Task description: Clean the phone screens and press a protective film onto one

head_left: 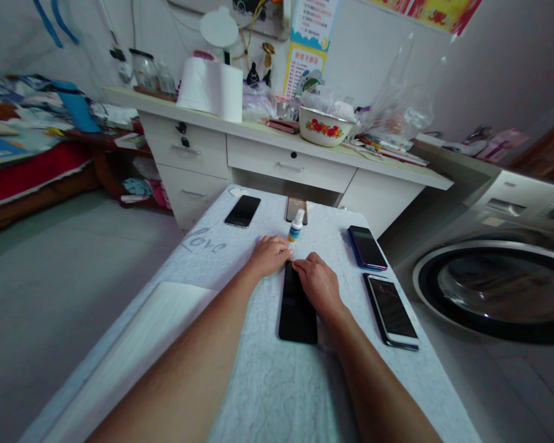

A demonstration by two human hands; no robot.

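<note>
A black smartphone (298, 314) lies face up on the cloth-covered table, its far end towards the wall. At its upper left corner is my left hand (270, 253), fingers curled and pressed together. My right hand (319, 283) rests over the phone's upper right edge, its thumb and fingers closed near the top. Whatever the fingertips pinch is too small or hidden to make out. Just beyond both hands stands a small white spray bottle (296, 226) with a blue and yellow label.
Another phone (242, 211) lies at the far left and a gold-edged one (292, 209) behind the bottle. On the right are stacked phones (368, 248) and a white phone (392, 311) on a dark one. Drawers (286, 163) stand beyond; a washing machine (508, 203) is right.
</note>
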